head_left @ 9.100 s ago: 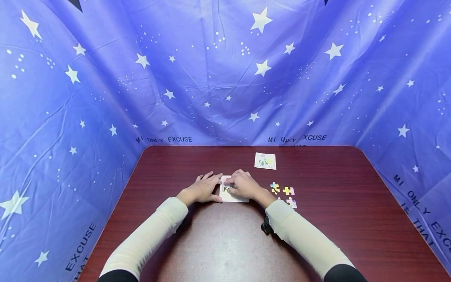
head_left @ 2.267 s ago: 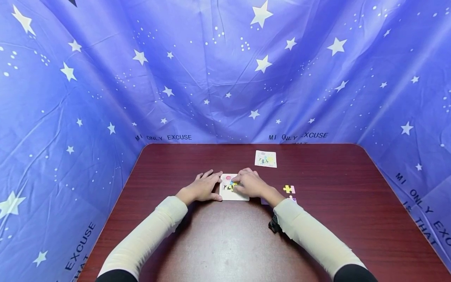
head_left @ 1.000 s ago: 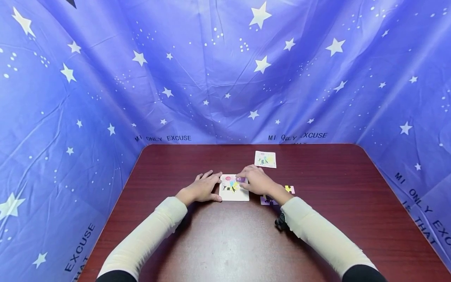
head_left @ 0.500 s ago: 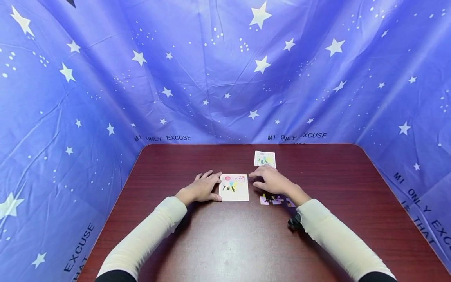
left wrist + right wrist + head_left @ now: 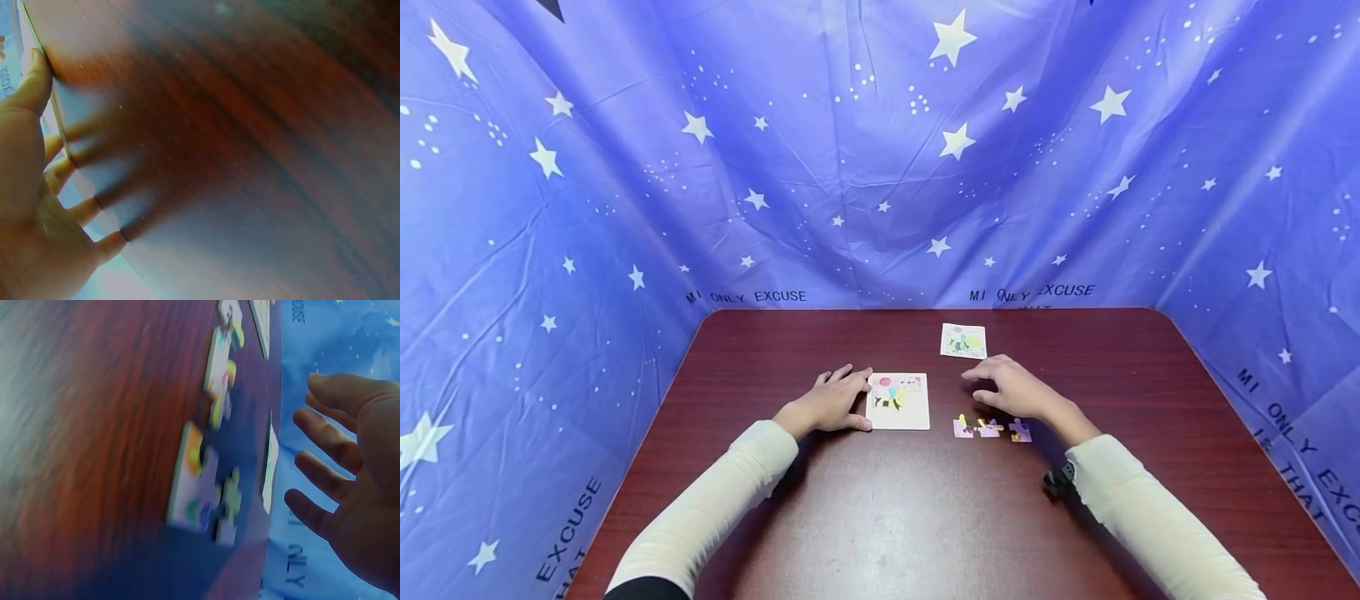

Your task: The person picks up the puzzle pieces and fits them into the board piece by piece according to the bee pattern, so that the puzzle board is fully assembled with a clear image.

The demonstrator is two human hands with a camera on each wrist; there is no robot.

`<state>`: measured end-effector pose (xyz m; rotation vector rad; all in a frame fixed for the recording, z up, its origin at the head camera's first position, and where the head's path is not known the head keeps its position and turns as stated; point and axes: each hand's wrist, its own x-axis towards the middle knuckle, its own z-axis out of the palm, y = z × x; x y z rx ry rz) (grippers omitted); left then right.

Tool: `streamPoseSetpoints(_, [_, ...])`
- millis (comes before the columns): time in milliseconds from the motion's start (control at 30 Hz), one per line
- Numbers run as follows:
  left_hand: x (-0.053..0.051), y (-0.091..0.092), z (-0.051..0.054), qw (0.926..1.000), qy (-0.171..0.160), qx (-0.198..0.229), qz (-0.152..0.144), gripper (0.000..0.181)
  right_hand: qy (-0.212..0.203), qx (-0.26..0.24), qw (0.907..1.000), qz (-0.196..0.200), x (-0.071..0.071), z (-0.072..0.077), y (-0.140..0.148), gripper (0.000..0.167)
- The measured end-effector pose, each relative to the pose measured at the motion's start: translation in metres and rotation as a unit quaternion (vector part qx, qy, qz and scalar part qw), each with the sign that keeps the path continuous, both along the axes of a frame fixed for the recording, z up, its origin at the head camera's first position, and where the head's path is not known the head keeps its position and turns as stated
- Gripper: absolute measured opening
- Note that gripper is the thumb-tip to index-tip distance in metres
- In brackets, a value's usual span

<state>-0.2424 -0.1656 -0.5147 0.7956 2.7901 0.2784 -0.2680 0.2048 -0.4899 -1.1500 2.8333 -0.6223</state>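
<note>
A square white board (image 5: 910,416) lies at mid-table, its upper part filled with joined picture pieces. At its left edge rests my left hand (image 5: 829,402), fingers spread; the left wrist view shows the thumb and fingers of this hand (image 5: 44,187) along the edge. My right hand (image 5: 1017,389) hovers right of the board, fingers relaxed and holding nothing. Below it lie loose puzzle pieces in a row, the rightmost a purple piece (image 5: 1019,431). In the right wrist view the hand (image 5: 356,462) is open beside the pieces, a purple one (image 5: 187,494) nearest; a yellowish piece (image 5: 230,500) lies beyond it.
A picture card (image 5: 963,341) lies near the back of the dark red table (image 5: 850,517), behind the right hand. A blue curtain (image 5: 850,167) with white stars stands around the table's back and sides.
A purple piece pinched by my right hand now lies in the board's upper right corner. The right hand has let go and moved right, over the loose pieces. The left hand has stayed put.
</note>
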Motion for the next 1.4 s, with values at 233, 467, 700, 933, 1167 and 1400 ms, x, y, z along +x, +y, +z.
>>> streamPoseSetpoints(233, [-0.001, 0.0, -0.001, 1.0, 0.0, 0.002, 0.0, 0.071, -0.004, 0.006, 0.9997, -0.024, 0.001, -0.003, 0.026, 0.034])
streamPoseSetpoints(467, [-0.001, 0.0, -0.001, 1.0, -0.002, 0.003, 0.002, 0.071, -0.001, 0.01, 0.9992, -0.039, 0.002, -0.005, 0.046, 0.034])
streamPoseSetpoints(700, [0.0, 0.0, 0.0, 1.0, 0.0, 0.003, 0.003, 0.071, -0.004, 0.023, 0.9988, -0.043, 0.007, -0.007, 0.061, 0.035])
streamPoseSetpoints(933, [0.0, 0.0, 0.001, 1.0, 0.0, 0.001, 0.003, 0.071, 0.0, 0.028, 0.9992, -0.029, 0.009, -0.016, 0.07, 0.035])
streamPoseSetpoints(1167, [0.001, 0.001, 0.002, 1.0, -0.001, 0.002, 0.001, 0.072, 0.009, 0.037, 0.9992, -0.016, 0.008, -0.021, 0.072, 0.035])
streamPoseSetpoints(1400, [0.001, 0.001, 0.002, 1.0, -0.004, -0.003, 0.001, 0.073, 0.032, 0.034, 0.9988, -0.014, 0.009, -0.024, 0.071, 0.032])
